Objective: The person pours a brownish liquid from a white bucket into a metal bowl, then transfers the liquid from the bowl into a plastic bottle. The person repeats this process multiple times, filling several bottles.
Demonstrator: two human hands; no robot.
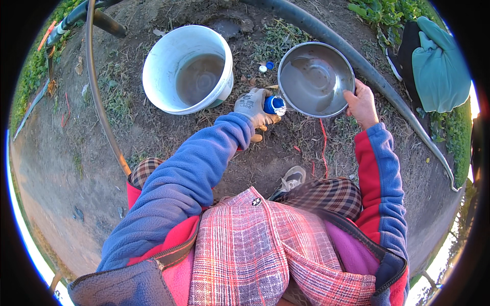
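Note:
My left hand [252, 107], in a grey work glove with tan fingertips, is wrapped around a blue bottle [271, 106]. The bottle's open mouth faces right, and something clear that looks like water glints there. With my bare right hand [363, 102] I grip the right rim of a round metal bowl [317, 78], thumb inside the edge. Murky water lies in the bowl, and its lower left rim is close to the bottle's mouth. Up and left of my gloved hand stands a white plastic bucket [162, 76] with brownish water [201, 78] in its bottom.
A white cap [262, 69] and a blue cap [270, 65] lie on the soil between bucket and bowl. A thick dark pipe [325, 32] curves behind the bowl. At left runs a long pole [95, 91]. Teal cloth [440, 72] is at far right. Red string [324, 149] lies below the bowl.

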